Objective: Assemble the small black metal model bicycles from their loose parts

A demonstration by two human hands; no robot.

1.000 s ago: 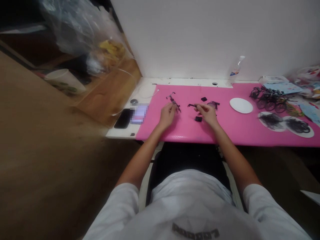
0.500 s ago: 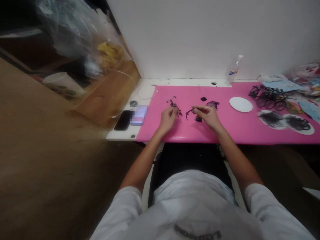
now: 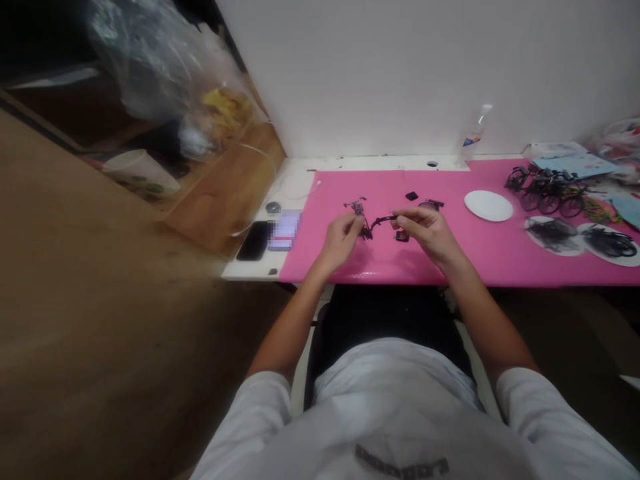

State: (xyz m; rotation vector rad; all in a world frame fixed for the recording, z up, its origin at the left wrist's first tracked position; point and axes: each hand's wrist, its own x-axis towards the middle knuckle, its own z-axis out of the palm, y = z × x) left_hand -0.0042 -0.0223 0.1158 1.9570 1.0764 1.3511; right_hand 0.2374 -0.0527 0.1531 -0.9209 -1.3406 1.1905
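Observation:
My left hand pinches a small dark model bicycle frame with handlebars at its upper end. Between the fingertips of my right hand is a thin curved black part, perhaps a mudguard. Its free end points left, close to the lower end of the frame; whether they touch I cannot tell. Under the right hand lies a small black piece. Beyond that hand are a dark part with a wheel, partly hidden, and a flat black square piece.
Pink mat covers the table. To the right are a white plate, several assembled model bicycles and two plates of black parts. Two phones lie at left. A clear bottle stands by the wall.
My hands have brought the frame and the curved part closer together. The curved part has turned from hanging downward to lying more level. The whole view has shifted slightly.

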